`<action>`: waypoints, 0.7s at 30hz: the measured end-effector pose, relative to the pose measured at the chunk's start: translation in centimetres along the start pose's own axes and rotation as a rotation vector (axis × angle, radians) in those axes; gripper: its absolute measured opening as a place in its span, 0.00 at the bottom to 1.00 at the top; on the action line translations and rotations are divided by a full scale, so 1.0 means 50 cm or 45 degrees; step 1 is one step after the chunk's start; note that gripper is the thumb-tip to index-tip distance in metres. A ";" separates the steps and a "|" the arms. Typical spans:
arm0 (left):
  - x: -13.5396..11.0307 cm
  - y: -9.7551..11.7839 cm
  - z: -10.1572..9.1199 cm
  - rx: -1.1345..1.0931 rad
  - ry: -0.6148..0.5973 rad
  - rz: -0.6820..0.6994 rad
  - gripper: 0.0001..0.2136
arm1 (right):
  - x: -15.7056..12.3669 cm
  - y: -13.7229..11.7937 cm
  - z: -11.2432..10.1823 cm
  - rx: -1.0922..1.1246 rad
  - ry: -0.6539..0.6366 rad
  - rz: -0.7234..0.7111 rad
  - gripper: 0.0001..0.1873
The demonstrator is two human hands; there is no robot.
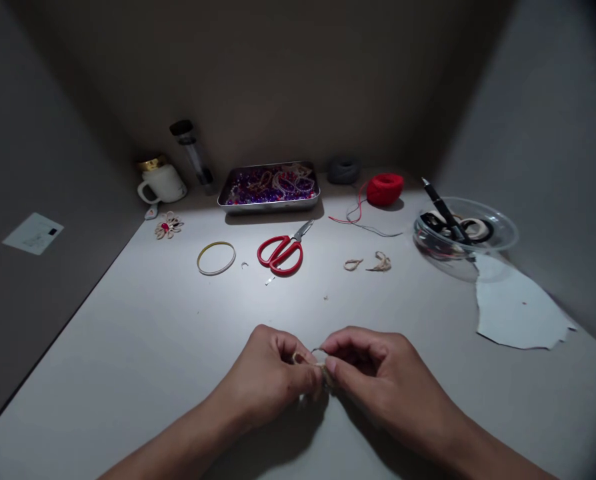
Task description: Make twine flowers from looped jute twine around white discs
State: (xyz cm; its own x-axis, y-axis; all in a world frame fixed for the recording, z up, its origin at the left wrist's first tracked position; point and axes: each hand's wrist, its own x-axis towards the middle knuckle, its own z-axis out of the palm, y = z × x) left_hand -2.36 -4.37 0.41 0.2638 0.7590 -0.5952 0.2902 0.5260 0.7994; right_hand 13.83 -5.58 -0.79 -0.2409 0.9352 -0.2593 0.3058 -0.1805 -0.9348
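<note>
In the head view, pinched right between the drawn-together fingers of the left hand (273, 373) and right hand (385, 363): fibrous beige twine (327, 379), partly looped. Straight beyond the fingers, red-handled metal scissors (281, 252), then a shallow metal tray (273, 209) of glossy beads (251, 190). Farther off to their left, a smooth round bangle (213, 273); to their right, a clear plastic bowl (514, 240). Underneath, a pale, smooth counter (153, 373), brightest beyond the fingers; all around, dim plain walls (278, 73).
</note>
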 end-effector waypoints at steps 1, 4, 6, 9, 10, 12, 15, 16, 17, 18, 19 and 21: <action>0.001 -0.002 0.000 0.001 0.005 0.000 0.03 | 0.000 0.000 0.000 0.001 -0.005 0.000 0.06; 0.004 -0.007 -0.001 0.003 0.010 -0.007 0.03 | 0.002 -0.003 0.002 0.014 -0.028 0.012 0.07; 0.004 -0.007 -0.001 0.013 0.029 -0.026 0.03 | 0.002 -0.005 0.003 0.024 -0.044 0.017 0.07; 0.002 -0.001 0.000 0.036 0.083 -0.059 0.03 | 0.000 -0.007 0.003 0.025 -0.048 0.007 0.06; 0.001 0.001 0.001 0.038 0.096 -0.064 0.03 | 0.000 -0.007 0.003 0.023 -0.048 0.000 0.05; 0.000 0.006 0.002 0.027 0.103 -0.064 0.03 | -0.001 -0.007 0.003 0.027 -0.054 -0.012 0.05; -0.001 0.010 0.004 0.003 0.105 -0.063 0.03 | -0.002 -0.006 0.005 0.041 -0.053 -0.012 0.05; -0.002 0.011 0.004 -0.005 0.108 -0.064 0.03 | -0.002 -0.005 0.006 0.050 -0.044 -0.007 0.05; -0.003 0.011 0.005 -0.012 0.113 -0.068 0.03 | -0.003 -0.005 0.006 0.062 -0.036 0.000 0.05; -0.004 0.012 0.005 -0.021 0.120 -0.073 0.02 | -0.003 -0.004 0.006 0.076 -0.031 0.005 0.05; -0.004 0.012 0.006 -0.027 0.128 -0.075 0.02 | -0.003 -0.003 0.006 0.091 -0.030 0.010 0.05; -0.006 0.013 0.006 -0.040 0.142 -0.080 0.02 | -0.003 -0.002 0.006 0.114 -0.033 0.005 0.04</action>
State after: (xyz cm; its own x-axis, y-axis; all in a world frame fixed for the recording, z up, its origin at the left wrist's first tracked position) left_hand -1.96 -4.38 1.06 0.1416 0.7610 -0.6331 0.2739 0.5844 0.7638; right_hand 13.58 -5.80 -0.73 -0.2642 0.9263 -0.2685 0.2237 -0.2119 -0.9513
